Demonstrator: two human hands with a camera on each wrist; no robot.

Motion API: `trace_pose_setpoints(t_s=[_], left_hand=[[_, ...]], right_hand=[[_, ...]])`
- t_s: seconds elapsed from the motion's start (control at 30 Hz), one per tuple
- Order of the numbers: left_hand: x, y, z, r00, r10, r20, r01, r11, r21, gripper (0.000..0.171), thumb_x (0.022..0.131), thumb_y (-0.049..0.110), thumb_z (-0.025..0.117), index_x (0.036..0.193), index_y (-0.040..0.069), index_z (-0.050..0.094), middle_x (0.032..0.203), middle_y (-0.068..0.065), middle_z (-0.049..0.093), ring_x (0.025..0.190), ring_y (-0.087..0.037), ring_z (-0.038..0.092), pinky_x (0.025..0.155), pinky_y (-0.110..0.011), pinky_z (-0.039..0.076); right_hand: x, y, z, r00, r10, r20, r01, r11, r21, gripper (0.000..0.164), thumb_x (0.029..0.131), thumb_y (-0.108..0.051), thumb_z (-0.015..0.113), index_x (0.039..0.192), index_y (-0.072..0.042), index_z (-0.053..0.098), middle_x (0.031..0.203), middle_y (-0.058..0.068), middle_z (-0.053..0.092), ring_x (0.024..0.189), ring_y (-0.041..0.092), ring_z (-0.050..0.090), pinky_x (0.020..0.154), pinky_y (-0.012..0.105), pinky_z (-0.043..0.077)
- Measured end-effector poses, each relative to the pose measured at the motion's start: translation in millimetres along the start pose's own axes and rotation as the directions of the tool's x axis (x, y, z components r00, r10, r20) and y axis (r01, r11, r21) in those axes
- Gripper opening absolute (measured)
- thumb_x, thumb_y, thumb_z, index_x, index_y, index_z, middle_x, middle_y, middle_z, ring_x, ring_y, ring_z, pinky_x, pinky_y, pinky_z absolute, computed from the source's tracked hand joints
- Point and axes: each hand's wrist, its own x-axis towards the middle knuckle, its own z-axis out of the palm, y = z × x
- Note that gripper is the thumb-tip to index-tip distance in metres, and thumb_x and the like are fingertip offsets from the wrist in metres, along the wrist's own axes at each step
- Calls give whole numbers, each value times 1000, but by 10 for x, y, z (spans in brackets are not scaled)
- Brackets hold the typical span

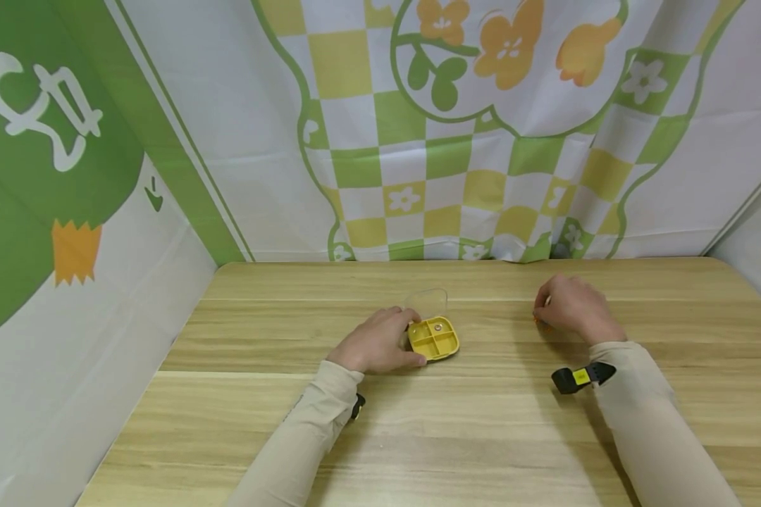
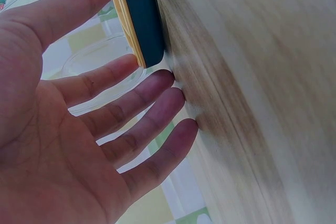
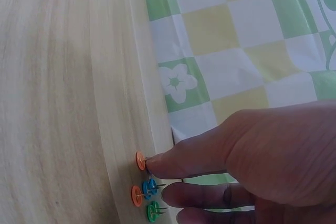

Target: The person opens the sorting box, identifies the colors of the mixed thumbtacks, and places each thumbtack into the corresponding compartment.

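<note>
A small yellow pill box [image 1: 434,338] with several compartments sits on the table, its clear lid [image 1: 428,303] raised at the back. A small roundish item lies in its far right compartment. My left hand [image 1: 380,341] pinches the box by its sides; the left wrist view shows thumb and index finger on its dark teal shell [image 2: 144,19], other fingers spread. My right hand [image 1: 573,306] reaches down over several thumbtacks at the right. Its thumb touches the pin of an orange thumbtack [image 3: 139,161]; the index finger stands apart. Beside it lie another orange tack [image 3: 136,196], blue tacks [image 3: 149,188] and green tacks [image 3: 153,211], pins up.
The wooden table [image 1: 418,436] runs to a patterned curtain [image 1: 444,176] at the back. Another printed cloth [image 1: 101,211] hangs along the left side. Black straps circle both wrists, the right one [image 1: 582,377] bearing a yellow label.
</note>
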Motion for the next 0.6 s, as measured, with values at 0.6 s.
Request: trace_pose_setpoints(t_s=[0.6], left_hand=[[0,-4,-2,1000,6,-8,-6,1000,2,67,75,46,70,129,12,48,123,-5,52,114,-21,46,95,-36,37]], right_hand=[[-1,9,7,1000,6,-8,-6,1000,-8,9,79,-22,61,74,-23,68,68,-4,57,67,22,50,53,37,39]])
